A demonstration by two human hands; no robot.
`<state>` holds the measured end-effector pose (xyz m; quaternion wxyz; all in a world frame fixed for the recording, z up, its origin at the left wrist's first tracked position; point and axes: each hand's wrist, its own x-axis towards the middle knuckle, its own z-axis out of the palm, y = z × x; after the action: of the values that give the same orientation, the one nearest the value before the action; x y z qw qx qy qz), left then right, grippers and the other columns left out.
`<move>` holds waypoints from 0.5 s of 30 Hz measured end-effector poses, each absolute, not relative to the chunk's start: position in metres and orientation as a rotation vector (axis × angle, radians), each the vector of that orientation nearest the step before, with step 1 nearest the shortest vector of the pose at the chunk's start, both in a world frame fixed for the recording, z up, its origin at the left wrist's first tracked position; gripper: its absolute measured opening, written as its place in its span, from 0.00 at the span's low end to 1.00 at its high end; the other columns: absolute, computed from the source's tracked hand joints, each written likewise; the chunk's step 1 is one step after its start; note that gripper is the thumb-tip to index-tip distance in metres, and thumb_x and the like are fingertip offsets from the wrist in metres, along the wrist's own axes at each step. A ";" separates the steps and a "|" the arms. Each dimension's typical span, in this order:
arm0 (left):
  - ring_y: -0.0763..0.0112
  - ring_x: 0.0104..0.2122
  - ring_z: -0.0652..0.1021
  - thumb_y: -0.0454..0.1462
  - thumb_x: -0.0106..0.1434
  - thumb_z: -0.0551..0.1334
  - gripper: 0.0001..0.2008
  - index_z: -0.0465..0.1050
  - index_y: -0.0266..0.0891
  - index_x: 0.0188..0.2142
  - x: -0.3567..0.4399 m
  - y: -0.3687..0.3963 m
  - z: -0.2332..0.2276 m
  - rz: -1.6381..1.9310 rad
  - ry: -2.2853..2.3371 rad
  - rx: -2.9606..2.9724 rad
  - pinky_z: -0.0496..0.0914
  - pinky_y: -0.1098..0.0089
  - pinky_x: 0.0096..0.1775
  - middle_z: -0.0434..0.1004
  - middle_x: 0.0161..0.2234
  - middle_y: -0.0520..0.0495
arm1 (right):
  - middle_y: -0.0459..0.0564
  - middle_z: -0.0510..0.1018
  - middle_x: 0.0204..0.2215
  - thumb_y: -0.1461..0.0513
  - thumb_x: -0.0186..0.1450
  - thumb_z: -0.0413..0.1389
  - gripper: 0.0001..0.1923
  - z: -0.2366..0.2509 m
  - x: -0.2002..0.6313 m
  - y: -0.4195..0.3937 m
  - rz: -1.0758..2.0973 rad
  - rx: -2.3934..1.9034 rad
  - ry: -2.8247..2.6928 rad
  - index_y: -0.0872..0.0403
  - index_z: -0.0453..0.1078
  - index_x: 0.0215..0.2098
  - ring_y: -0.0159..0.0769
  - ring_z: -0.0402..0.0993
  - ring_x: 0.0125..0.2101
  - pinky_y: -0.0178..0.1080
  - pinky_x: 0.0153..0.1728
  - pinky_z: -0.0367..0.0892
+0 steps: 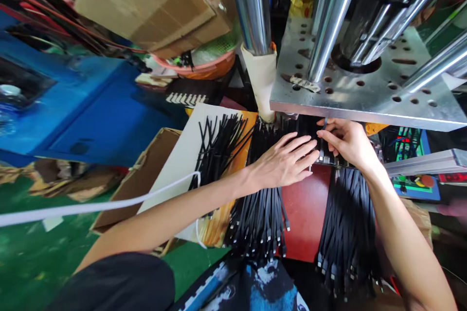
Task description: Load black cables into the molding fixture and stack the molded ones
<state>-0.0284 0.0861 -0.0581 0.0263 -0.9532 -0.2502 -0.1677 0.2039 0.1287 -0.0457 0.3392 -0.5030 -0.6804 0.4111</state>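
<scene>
Below the drilled metal plate's (365, 101) near edge | left hand (286, 161): fingers spread, palm down | right hand (343, 140): thumb and fingertips pinching, seemingly, a thin cable (325, 125) | black cable bundles (346, 223) flank the red worktop's (304, 218) bare strip

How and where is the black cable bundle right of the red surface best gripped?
Grip the black cable bundle by its upper part, probably from the left over the red surface: it is narrower there, its lower ends spread, and the right forearm borders the other side.
</scene>
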 end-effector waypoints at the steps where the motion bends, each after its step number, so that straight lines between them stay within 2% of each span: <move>1: 0.47 0.68 0.70 0.44 0.76 0.61 0.23 0.72 0.34 0.64 -0.026 0.082 -0.058 -0.525 -0.818 -2.932 0.62 0.43 0.70 0.72 0.66 0.33 | 0.49 0.81 0.32 0.42 0.66 0.64 0.27 -0.046 0.203 0.129 1.071 -1.311 -1.769 0.56 0.77 0.50 0.30 0.70 0.19 0.33 0.16 0.68; 5: 0.48 0.69 0.69 0.44 0.76 0.61 0.24 0.71 0.34 0.65 -0.017 0.069 -0.058 -0.520 -1.017 -2.876 0.61 0.43 0.71 0.72 0.67 0.32 | 0.52 0.81 0.36 0.49 0.71 0.61 0.21 -0.042 0.201 0.118 0.780 -1.427 -1.792 0.56 0.77 0.52 0.32 0.72 0.20 0.37 0.20 0.71; 7: 0.49 0.71 0.67 0.43 0.76 0.60 0.23 0.71 0.36 0.66 -0.014 0.064 -0.058 -0.489 -1.073 -2.867 0.60 0.43 0.71 0.70 0.68 0.34 | 0.55 0.80 0.42 0.58 0.73 0.56 0.17 -0.040 0.202 0.102 0.531 -1.423 -1.941 0.56 0.77 0.56 0.36 0.77 0.28 0.41 0.31 0.76; 10: 0.49 0.72 0.64 0.44 0.77 0.58 0.24 0.70 0.36 0.67 -0.010 0.057 -0.057 -0.423 -1.115 -2.862 0.59 0.44 0.72 0.66 0.71 0.35 | 0.58 0.76 0.45 0.67 0.73 0.49 0.22 -0.037 0.207 0.074 0.205 -1.430 -2.286 0.54 0.78 0.60 0.43 0.76 0.41 0.46 0.45 0.74; 12: 0.47 0.73 0.62 0.46 0.77 0.58 0.28 0.67 0.33 0.69 -0.007 0.055 -0.056 -0.379 -1.148 -2.862 0.57 0.42 0.72 0.62 0.73 0.32 | 0.58 0.75 0.43 0.68 0.73 0.48 0.25 -0.035 0.207 0.063 0.016 -1.549 -2.429 0.52 0.78 0.62 0.45 0.75 0.41 0.46 0.44 0.72; 15: 0.45 0.75 0.59 0.50 0.77 0.56 0.33 0.63 0.28 0.71 0.000 0.062 -0.050 -0.357 -1.247 -2.876 0.51 0.39 0.73 0.58 0.74 0.29 | 0.60 0.76 0.43 0.67 0.75 0.48 0.27 -0.032 0.198 0.071 -0.184 -1.755 -2.520 0.50 0.72 0.68 0.48 0.75 0.40 0.46 0.40 0.69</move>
<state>0.0000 0.0622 -0.0497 -0.0067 -0.9116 -0.3951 -0.1132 0.1981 0.0705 -0.0317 0.0324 -0.5702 -0.8187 -0.0597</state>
